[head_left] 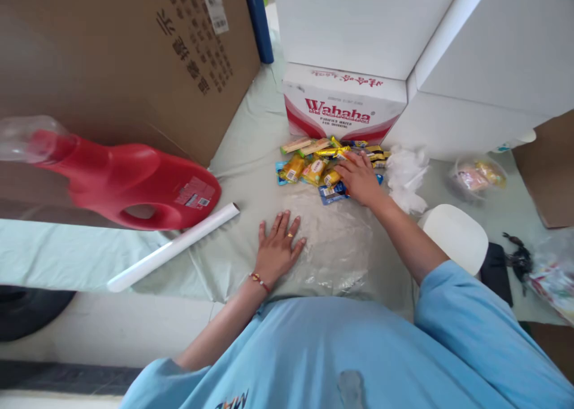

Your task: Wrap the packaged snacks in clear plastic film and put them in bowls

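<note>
My left hand (pixel 278 247) lies flat, fingers spread, on the left edge of a clear plastic sheet (pixel 336 241) spread over the pale green cloth (pixel 251 158). My right hand (pixel 359 179) reaches forward and rests on a pile of small snack packets (pixel 314 164) in yellow, blue and orange wrappers. Its fingers curl down over the packets; what they grip, if anything, is hidden. The pile lies just in front of a red and white Wahaha carton (pixel 343 107).
A red jug (pixel 134 185) lies on its side at the left with a white roll (pixel 174 247) below it. A large brown carton (pixel 134 56) stands behind. White boxes (pixel 470 56) fill the back right. Crumpled white wrap (pixel 406 179), a white lid (pixel 457 235) and a clear tub (pixel 478 176) are at the right.
</note>
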`<state>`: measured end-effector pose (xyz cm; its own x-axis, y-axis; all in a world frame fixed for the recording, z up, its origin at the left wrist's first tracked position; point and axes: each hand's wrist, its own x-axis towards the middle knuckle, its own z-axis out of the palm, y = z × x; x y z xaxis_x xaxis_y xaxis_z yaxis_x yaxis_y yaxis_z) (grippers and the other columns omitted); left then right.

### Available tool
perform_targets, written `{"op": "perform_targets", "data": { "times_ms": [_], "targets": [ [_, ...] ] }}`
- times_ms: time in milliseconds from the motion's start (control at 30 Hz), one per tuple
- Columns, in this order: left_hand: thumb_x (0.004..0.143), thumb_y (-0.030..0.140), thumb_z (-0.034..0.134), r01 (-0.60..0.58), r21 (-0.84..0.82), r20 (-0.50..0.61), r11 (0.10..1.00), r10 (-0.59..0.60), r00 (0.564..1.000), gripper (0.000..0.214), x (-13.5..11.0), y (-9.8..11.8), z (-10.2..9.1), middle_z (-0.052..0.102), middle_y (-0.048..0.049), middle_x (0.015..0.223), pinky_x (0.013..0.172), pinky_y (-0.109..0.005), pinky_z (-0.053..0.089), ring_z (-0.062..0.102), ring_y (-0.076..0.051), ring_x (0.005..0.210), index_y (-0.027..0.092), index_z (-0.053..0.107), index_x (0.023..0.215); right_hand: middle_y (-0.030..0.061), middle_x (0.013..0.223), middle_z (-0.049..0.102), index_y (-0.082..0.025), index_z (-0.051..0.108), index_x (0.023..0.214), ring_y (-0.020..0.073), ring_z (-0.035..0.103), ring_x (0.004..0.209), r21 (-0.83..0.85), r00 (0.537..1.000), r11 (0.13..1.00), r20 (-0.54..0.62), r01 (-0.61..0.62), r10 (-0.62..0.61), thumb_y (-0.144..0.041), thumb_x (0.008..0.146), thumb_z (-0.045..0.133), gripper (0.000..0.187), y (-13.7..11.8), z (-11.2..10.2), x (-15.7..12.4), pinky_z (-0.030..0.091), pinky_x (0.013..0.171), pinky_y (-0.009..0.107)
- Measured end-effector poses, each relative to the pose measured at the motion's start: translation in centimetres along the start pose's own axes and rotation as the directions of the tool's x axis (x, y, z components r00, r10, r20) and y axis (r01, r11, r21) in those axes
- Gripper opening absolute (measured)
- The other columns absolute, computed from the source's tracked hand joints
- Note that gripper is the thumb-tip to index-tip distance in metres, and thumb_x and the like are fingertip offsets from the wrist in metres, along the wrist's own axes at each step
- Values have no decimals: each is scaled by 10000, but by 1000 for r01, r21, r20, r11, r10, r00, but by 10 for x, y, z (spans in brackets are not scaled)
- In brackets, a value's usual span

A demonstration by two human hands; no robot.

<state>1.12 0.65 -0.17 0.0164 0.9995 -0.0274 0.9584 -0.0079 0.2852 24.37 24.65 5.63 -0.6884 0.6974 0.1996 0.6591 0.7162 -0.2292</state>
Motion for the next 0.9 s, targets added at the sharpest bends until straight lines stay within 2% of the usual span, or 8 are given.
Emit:
{"op": "perform_targets", "data": {
  "times_ms": [133,300,367,433,500,600,733,900],
  "targets": [
    [1072,509,421,3,-12,3,1000,-3,1000,619,0,-1,0,287,-129,1754,1302,-677,50,289,-328,1622,268,405,1642,173,1286,715,-160,712,1287,337,598,1266,341,988,932,-40,-126,148,-430,1035,568,397,-10,-20,-22,446,1136,548],
    [1069,510,432,3,-55,8,998,-2,1000,624,0,-2,1,268,-130,1761,1301,-682,25,268,-334,1631,282,391,1649,57,890,714,-209,736,1108,202,654,745,836,869,282,385,-471,310,-759,939,574,597,-41,-26,-82,572,626,327],
    [1069,504,435,9,-74,9,997,-8,1000,625,0,-2,1,261,-132,1763,1300,-686,16,256,-340,1635,285,386,1652,45,829,690,-214,726,1058,187,629,678,824,824,172,475,-540,310,-774,912,600,592,-53,-20,-99,543,561,307],
    [1069,500,436,12,-83,9,996,-11,1000,624,0,-1,2,255,-128,1765,1300,-684,5,249,-338,1638,292,380,1654,47,850,687,-225,711,1075,193,628,704,805,838,306,379,-508,393,-717,947,596,522,-66,-12,-109,548,604,320],
    [1070,505,434,11,-81,6,997,-11,1000,622,0,-1,2,254,-124,1765,1302,-675,-4,248,-330,1639,296,381,1653,80,962,705,-230,694,1155,231,651,828,693,881,587,154,-418,447,-612,990,600,427,-78,-2,-117,567,728,367],
    [1074,517,425,14,-68,0,998,-14,1000,623,0,0,3,262,-124,1763,1304,-665,-18,252,-319,1639,286,385,1651,150,1157,702,-216,691,1221,300,641,1036,341,968,911,-14,-230,249,-406,1019,598,293,-98,15,-126,537,914,454],
    [1082,505,404,16,-63,5,998,-16,1000,614,-1,1,2,250,-120,1766,1298,-676,-40,252,-317,1639,287,374,1656,167,1258,688,-222,696,1276,332,606,1086,151,993,989,114,-2,-15,-397,995,665,333,-117,29,-137,495,941,486],
    [1085,499,388,15,-47,13,999,-15,1000,604,-1,2,-1,254,-121,1764,1292,-689,-45,260,-319,1635,283,387,1650,184,1371,649,-222,642,1411,350,566,1118,153,996,987,86,-45,32,-518,974,687,529,-121,29,-137,448,951,502]
  ]
}}
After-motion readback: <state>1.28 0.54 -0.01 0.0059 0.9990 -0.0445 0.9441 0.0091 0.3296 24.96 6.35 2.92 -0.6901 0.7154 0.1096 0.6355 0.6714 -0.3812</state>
